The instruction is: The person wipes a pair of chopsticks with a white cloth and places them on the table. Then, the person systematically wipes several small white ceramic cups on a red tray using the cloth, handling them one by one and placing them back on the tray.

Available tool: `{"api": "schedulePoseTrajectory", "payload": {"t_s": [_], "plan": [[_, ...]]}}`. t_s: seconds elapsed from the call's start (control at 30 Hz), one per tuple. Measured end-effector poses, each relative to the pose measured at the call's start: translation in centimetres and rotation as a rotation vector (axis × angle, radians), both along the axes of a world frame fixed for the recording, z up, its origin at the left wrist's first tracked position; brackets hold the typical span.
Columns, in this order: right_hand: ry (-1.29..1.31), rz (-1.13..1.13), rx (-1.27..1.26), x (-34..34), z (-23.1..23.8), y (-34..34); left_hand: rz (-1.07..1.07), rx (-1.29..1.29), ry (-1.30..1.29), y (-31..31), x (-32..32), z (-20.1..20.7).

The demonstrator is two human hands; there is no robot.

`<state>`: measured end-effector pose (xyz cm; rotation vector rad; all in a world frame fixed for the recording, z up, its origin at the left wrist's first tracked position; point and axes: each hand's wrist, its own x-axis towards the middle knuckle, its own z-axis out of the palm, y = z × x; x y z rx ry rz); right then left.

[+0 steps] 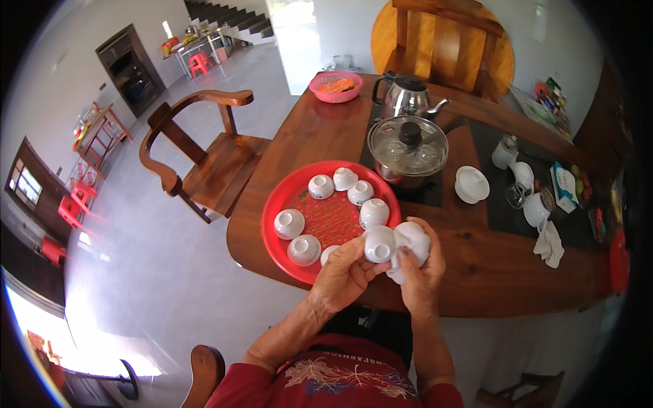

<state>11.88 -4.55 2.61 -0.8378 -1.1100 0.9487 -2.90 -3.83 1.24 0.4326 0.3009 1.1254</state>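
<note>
My left hand [342,277] grips a small white teacup [379,245], its base turned up toward me. Bunched in my right hand [424,275] is a white cloth [412,246], pressed against the cup's side. Both hands are held over the near right edge of a round red tray [272,246] on the wooden table. Several white teacups stand upside down around the tray, among them one cup [304,250] near its front and another cup [374,213] at its right. One more cup is partly hidden behind my left hand.
Beyond the tray are a glass-lidded pot [391,158] and a steel kettle [407,102]. A lidded white bowl [472,184] stands to the right, near a crumpled cloth [549,245] and a tissue pack [564,187]. A pink basket [336,95] is at the far edge; a wooden armchair [221,163] stands left.
</note>
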Motion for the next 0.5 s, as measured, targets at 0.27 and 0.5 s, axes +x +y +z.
{"api": "schedulePoseTrajectory", "payload": {"t_s": [0.27, 0.5], "plan": [[0.363, 0.165, -0.159, 1.2, 0.3, -0.5, 0.122, 0.209, 0.234, -1.0, 1.7, 0.5], [0.288, 0.258, -0.175, 0.5, 0.7, -0.4, 0.417, 0.807, 1.023, -0.5, -0.5, 2.1]]}}
